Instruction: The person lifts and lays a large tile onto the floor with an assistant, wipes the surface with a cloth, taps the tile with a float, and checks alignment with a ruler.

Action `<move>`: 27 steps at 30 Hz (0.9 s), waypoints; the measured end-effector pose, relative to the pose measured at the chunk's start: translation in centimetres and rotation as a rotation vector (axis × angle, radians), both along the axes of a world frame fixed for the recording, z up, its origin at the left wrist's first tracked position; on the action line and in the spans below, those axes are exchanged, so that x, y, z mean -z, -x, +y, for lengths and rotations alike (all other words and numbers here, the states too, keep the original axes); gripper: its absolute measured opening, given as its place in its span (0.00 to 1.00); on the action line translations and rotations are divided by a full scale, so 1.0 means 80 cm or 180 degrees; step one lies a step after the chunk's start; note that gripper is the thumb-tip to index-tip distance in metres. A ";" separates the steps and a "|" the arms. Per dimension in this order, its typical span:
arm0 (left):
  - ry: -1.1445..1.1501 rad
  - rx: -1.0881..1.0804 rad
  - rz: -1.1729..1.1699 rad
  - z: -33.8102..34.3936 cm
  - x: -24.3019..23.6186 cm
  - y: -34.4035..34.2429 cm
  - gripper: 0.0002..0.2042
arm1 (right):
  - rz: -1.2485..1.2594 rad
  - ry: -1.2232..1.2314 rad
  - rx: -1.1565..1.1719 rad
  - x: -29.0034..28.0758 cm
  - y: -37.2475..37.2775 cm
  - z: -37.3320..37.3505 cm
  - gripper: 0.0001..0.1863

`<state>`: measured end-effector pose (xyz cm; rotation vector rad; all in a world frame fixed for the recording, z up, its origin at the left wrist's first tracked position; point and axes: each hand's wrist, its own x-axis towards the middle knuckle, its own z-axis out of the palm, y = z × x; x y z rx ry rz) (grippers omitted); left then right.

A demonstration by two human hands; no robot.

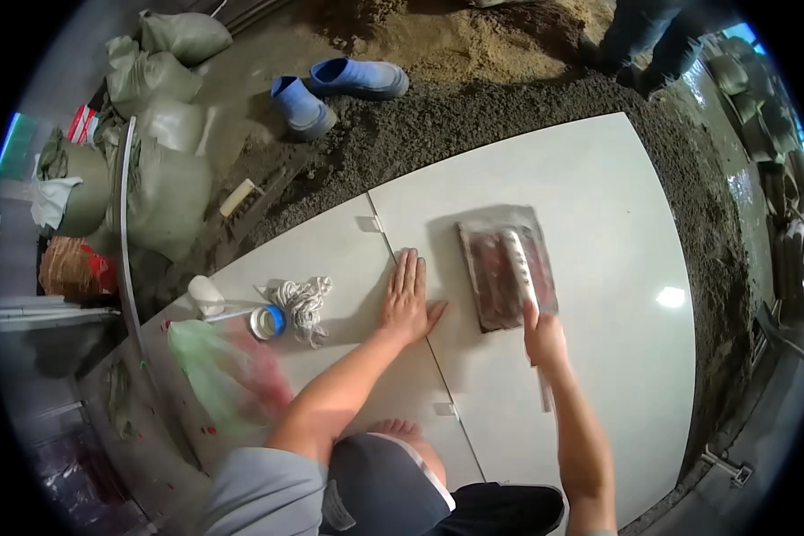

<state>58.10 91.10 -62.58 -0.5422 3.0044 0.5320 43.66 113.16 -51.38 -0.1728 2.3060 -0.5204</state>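
left grip flat, right grip curled

- Pale left slab, under the white rope bundle
- Blue-rimmed tape roll, just left of the bundle
- Rounded white object, farther left of the bundle
- Green-and-red plastic bag, below-left of the bundle

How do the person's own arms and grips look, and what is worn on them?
The left grip and right grip are bare, ungloved hands. The left forearm and right forearm are uncovered too, without visible markings. A plain grey short sleeve shows on the left side; on the right, hardly any sleeve is in view.
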 end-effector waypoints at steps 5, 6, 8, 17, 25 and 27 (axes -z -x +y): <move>0.0173 0.0182 0.0182 -0.004 -0.007 0.002 0.45 | -0.0680 0.1544 0.0885 -0.076 0.041 -0.027 0.29; 0.0099 0.0107 -0.0135 -0.004 -0.007 0.001 0.45 | -0.0495 0.1588 0.1083 -0.112 0.043 -0.020 0.28; -0.0130 0.0024 0.0131 -0.003 -0.003 -0.001 0.46 | 0.0134 0.2199 0.0867 -0.163 0.036 -0.005 0.27; -0.0348 -0.0143 -0.0030 -0.003 0.002 0.006 0.46 | 0.0407 0.0160 0.0178 0.033 0.023 -0.059 0.41; -0.0610 -0.0521 0.1250 -0.102 -0.016 -0.019 0.16 | 0.0365 0.0428 0.0697 0.050 -0.022 0.013 0.41; -0.0757 -0.1232 0.1470 -0.162 -0.011 0.006 0.13 | 0.0312 0.0425 0.0967 0.053 -0.056 0.061 0.40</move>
